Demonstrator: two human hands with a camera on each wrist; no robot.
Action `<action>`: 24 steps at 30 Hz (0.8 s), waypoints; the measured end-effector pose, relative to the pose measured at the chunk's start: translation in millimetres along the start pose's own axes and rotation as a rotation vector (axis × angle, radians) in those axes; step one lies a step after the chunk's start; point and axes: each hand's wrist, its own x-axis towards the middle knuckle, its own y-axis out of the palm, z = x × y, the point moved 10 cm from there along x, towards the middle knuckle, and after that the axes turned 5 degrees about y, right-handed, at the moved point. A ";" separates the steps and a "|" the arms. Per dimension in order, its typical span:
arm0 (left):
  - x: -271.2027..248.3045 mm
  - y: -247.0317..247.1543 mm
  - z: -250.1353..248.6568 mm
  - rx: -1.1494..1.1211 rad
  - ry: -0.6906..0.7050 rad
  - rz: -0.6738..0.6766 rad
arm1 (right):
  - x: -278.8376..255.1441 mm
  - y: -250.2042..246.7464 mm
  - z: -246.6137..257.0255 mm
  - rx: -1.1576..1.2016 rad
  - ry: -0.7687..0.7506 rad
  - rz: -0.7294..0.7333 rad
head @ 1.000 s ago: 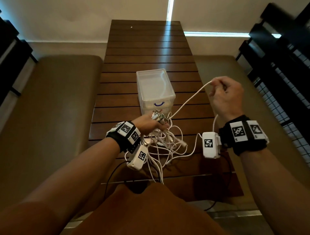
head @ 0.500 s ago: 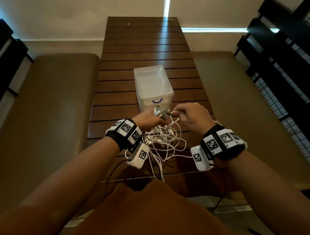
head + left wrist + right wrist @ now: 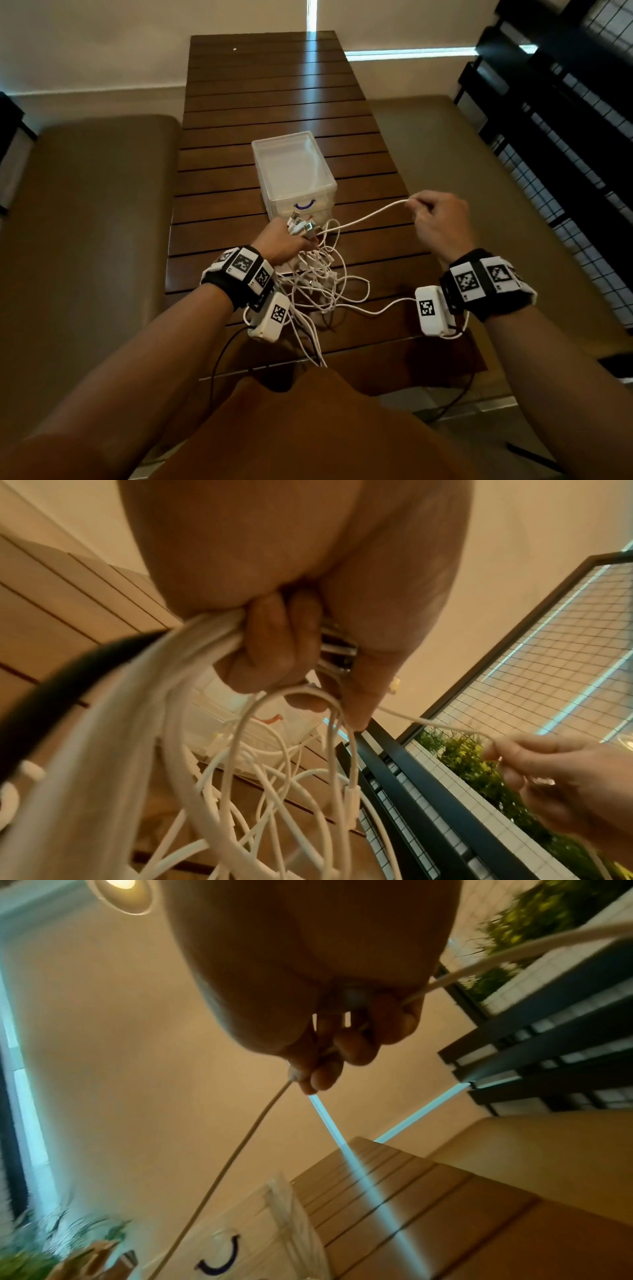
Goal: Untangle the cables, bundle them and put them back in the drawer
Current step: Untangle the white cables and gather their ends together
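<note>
A tangle of white cables (image 3: 322, 284) lies on the wooden slatted table (image 3: 274, 89) in front of a clear plastic drawer box (image 3: 291, 168) with a blue handle. My left hand (image 3: 284, 241) grips a bunch of cable ends, their metal plugs (image 3: 303, 228) sticking out past the fingers; the left wrist view shows the cables (image 3: 205, 750) looping down from my fist. My right hand (image 3: 435, 219) is raised to the right and pinches one white cable (image 3: 370, 216), stretched between both hands. In the right wrist view that cable (image 3: 240, 1150) runs down from my fingers.
Padded benches (image 3: 85, 222) flank the table on both sides. A black metal grid railing (image 3: 565, 137) stands at the right. A black wire (image 3: 219, 359) hangs off the table's near edge. The far half of the table holds nothing.
My right hand had come in beside the left at the plugs half a second ago; now it has drawn back out to the right, pulling one white cable taut. The left hand stayed put.
</note>
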 end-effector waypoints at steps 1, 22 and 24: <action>1.8 2.7 -0.5 0.021 -0.003 0.019 | -3.6 -4.7 -11.6 -0.005 0.027 -0.036; -4.4 17.7 -14.9 -0.081 0.050 0.189 | -40.9 106.8 72.6 -0.166 -0.222 0.581; -5.6 10.3 -8.7 -0.151 0.033 0.132 | -45.9 113.0 76.7 -0.085 -0.213 0.674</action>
